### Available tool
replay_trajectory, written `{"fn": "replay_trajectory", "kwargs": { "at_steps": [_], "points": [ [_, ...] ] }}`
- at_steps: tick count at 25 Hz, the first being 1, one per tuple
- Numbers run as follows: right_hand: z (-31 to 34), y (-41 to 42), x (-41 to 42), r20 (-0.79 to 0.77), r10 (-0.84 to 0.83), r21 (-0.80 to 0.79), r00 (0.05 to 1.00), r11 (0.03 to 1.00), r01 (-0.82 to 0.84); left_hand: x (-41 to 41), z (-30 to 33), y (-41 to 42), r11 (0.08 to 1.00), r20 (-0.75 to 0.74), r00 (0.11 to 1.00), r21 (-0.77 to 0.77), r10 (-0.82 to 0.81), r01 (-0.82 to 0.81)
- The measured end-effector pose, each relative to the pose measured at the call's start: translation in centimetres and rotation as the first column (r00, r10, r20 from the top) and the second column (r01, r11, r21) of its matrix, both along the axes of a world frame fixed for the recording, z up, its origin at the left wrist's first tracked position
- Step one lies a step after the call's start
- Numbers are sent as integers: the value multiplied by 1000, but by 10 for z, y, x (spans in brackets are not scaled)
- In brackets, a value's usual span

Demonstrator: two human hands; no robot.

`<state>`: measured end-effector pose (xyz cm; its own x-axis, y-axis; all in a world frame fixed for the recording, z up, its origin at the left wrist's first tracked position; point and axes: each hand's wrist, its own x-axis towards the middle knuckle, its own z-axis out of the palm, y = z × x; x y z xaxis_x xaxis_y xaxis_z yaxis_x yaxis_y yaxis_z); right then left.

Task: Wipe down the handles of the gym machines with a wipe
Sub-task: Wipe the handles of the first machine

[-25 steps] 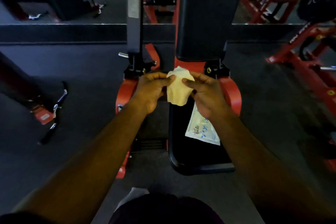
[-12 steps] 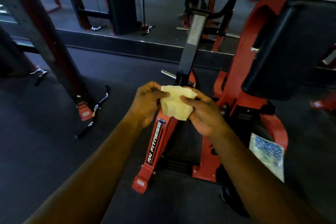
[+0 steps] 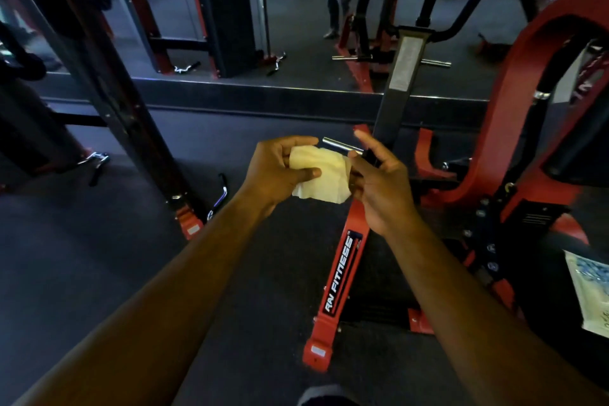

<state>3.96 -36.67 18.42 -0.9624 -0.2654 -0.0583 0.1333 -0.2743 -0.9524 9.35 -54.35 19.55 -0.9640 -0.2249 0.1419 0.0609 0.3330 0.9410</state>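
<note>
Wipe [image 3: 321, 175] in L hand [image 3: 280, 171] grip, R hand [image 3: 379, 181] released beside its edge (floor [image 3: 99, 241] below).

A pale yellow wipe [image 3: 324, 176] is gripped in the left hand [image 3: 280, 171], thumb across its front, fingers curled behind. The right hand [image 3: 379, 184] is held just beside the wipe's right edge, fingers loosely spread, index finger raised. Behind both hands a red gym machine [image 3: 342, 270] lettered "RN FITNESS" is seen on the dark floor [image 3: 99, 257], a chrome peg [image 3: 341, 146] projecting from it. A wipe packet [image 3: 590, 293] lies at the right edge.
</note>
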Motion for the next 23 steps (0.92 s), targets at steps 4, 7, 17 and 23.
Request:
{"fn": "replay_trajectory", "kwargs": {
  "at_steps": [4, 7, 17, 23],
  "points": [
    [7, -39, -28, -163, 25, 106, 986, 994, -7, -35, 7, -37, 997, -60, 998, -74, -4, -1],
    [7, -60, -66, -197, -9, 134, 980, 990, 36, -77, 6, -60, 992, -84, 996, -124, -20, 10],
    [-8, -115, -289, -615, -100, 507, 782, 709, 490, -354, 12, -110, 850, -46, 939, -442, -339, 285],
    [4, -106, -420, -207, -452, 161, 868, 859, 485, -512, 25, -92, 928, -101, 928, 70, -359, 367]
  ]
}}
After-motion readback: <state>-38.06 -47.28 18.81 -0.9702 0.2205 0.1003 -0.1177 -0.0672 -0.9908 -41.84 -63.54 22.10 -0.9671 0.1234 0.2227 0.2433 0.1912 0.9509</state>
